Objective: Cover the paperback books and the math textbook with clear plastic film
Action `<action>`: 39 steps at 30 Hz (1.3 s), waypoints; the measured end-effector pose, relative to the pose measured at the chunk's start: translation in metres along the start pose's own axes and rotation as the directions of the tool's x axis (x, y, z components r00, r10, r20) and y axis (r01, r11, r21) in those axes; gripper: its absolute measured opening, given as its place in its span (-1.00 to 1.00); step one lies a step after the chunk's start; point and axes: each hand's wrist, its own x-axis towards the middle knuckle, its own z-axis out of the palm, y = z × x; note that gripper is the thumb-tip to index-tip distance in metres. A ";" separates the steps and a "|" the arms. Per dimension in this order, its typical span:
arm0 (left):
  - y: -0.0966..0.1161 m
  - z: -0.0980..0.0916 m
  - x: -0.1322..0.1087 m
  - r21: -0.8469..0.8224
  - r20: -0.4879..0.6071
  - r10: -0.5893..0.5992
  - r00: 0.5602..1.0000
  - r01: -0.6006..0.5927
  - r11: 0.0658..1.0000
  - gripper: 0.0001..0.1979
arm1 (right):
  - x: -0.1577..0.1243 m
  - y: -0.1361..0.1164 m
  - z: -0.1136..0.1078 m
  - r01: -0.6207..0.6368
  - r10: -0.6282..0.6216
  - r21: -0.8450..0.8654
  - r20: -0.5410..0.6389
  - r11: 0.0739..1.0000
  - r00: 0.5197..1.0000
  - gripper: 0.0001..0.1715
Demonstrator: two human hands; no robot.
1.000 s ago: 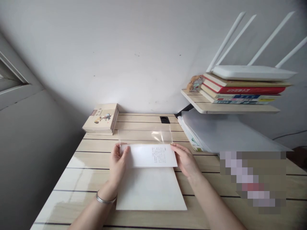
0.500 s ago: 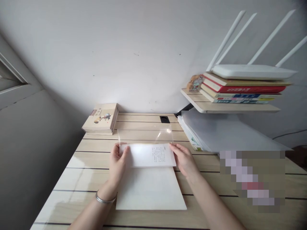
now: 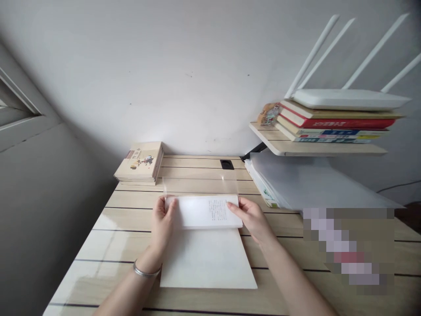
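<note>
Between my hands is a white flap (image 3: 194, 213) with small print near its right end, apparently part of a book. My left hand (image 3: 162, 218) pinches its left end, thumb on top and fingers behind. On the right end, my right hand (image 3: 252, 216) has its thumb over the print and its other fingers mostly hidden behind the edge. A clear plastic book cover (image 3: 200, 185) stretches beyond the flap's far edge. Nearer me lies a blank white sheet (image 3: 207, 261), flat on the desk; how it joins the flap is hard to see.
A stack of books (image 3: 140, 162) sits at the desk's back left. To the right, plastic sheets and papers (image 3: 296, 180) lie under a raised shelf (image 3: 279, 147), which bears books (image 3: 342, 123) and a white router (image 3: 351, 98). A black socket (image 3: 226, 164) is set into the desk (image 3: 121, 239).
My right thumb has slid inward from the flap's far right corner onto the print. The clear plastic beyond has tilted lower. My left hand keeps its hold.
</note>
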 end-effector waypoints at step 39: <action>-0.014 -0.005 0.014 -0.141 0.117 -0.063 0.991 0.080 0.987 -0.62 | 0.006 0.015 -0.008 0.135 -0.156 -0.245 -0.067 0.960 0.985 -0.46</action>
